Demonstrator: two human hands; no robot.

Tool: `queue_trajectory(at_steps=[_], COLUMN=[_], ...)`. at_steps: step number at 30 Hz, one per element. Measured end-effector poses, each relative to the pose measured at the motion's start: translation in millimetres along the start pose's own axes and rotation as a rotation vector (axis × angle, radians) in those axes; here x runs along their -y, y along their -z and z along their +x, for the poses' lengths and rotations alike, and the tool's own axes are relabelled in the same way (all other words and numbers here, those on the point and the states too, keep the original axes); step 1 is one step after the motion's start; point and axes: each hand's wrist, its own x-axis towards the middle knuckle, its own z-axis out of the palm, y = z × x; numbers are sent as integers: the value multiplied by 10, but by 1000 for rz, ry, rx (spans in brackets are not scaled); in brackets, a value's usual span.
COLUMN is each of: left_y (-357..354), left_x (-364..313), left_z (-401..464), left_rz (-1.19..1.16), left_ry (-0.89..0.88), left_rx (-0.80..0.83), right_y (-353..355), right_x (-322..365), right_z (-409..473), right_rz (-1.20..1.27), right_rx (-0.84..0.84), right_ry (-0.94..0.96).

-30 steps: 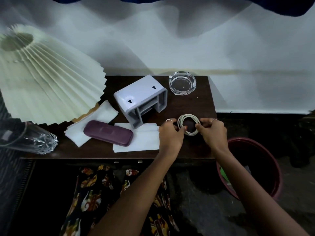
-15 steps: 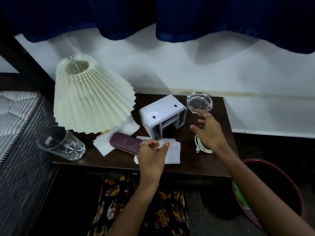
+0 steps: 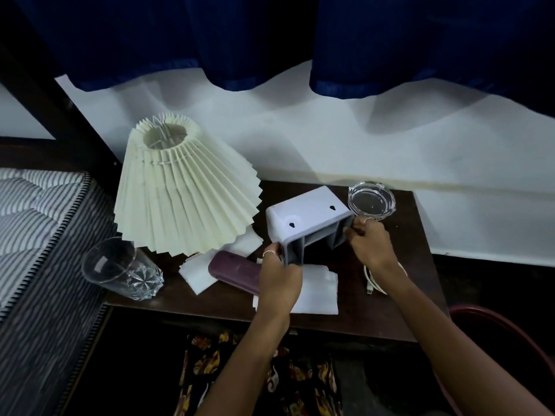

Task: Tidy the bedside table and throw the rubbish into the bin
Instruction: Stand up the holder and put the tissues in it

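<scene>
On the dark wooden bedside table (image 3: 417, 298) a white plastic holder (image 3: 306, 217) lies on its side with two keyhole slots facing up. My left hand (image 3: 277, 273) grips its near left corner and my right hand (image 3: 371, 244) grips its right end. White paper tissues (image 3: 318, 291) lie under and in front of it. A maroon case (image 3: 231, 270) rests to the left of my left hand. A coiled white cable (image 3: 374, 282) lies partly hidden under my right wrist. The dark red bin (image 3: 510, 334) stands on the floor at the right.
A pleated cream lampshade (image 3: 183, 193) leans at the table's back left. A clear drinking glass (image 3: 123, 270) lies on its side at the left edge. A glass ashtray (image 3: 371, 201) sits at the back right. A striped mattress (image 3: 36, 223) borders the left; blue curtains (image 3: 270, 37) hang above.
Both hands let go of the coiled cable, which now lies on the table's right side, and moved up to grip the white holder. The camera tilted up and back.
</scene>
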Motion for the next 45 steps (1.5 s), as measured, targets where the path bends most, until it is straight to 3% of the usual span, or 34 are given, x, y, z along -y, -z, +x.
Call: queue_trajectory(at_steps=[6,11,15,21,31,39,45], left_y=[11,1,18,-15,-120,-133,63], left_x=[-132,-278,-319,-281,-363,-266,158], left_z=[155,413,655,1010,1289,1108,464], left_rz=[-36,-9,35,33,-32,46,268], left_ry=[-152,-242,-239,-200,-296,-299,-408], left_rx=[-28,37,52,61,6,-47,-106], right_y=[100,121,84,-5,-104,-57,13], right_x=[126,198,229,260,345,363,327], right_z=[132,376,462,600,822,680,293], right_rz=[48,53,171,206,247,145,120], right_rx=[-105,-72,10,0,-53,-10,-103], right_ry=[93,15,-63,-54,-16,-10,50])
